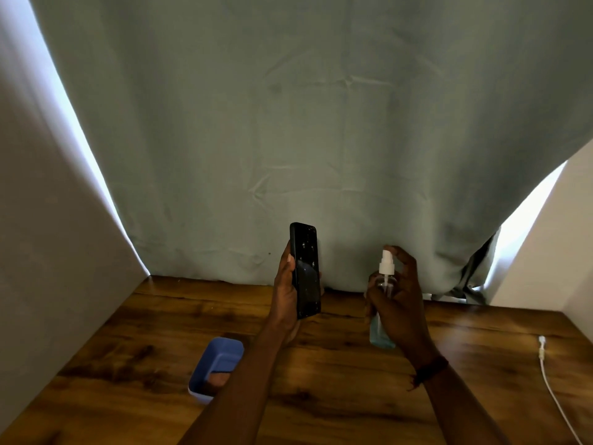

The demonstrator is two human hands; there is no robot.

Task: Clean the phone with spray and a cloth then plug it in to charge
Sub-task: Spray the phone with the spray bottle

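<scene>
My left hand (284, 293) grips a black phone (305, 269) upright above the table, screen turned to the right and speckled with droplets. To its right, my right hand (396, 300) holds a clear spray bottle (383, 309) with blue liquid and a white nozzle, index finger on top of the nozzle, which points at the phone. A white charging cable (550, 383) lies on the table at the right edge. A brownish cloth (216, 379) lies inside a blue tray (208, 358) under my left forearm.
The wooden table (337, 396) is backed by a grey-green curtain (288, 139), with white walls on the left and right. Bright window light shows at the curtain's edges.
</scene>
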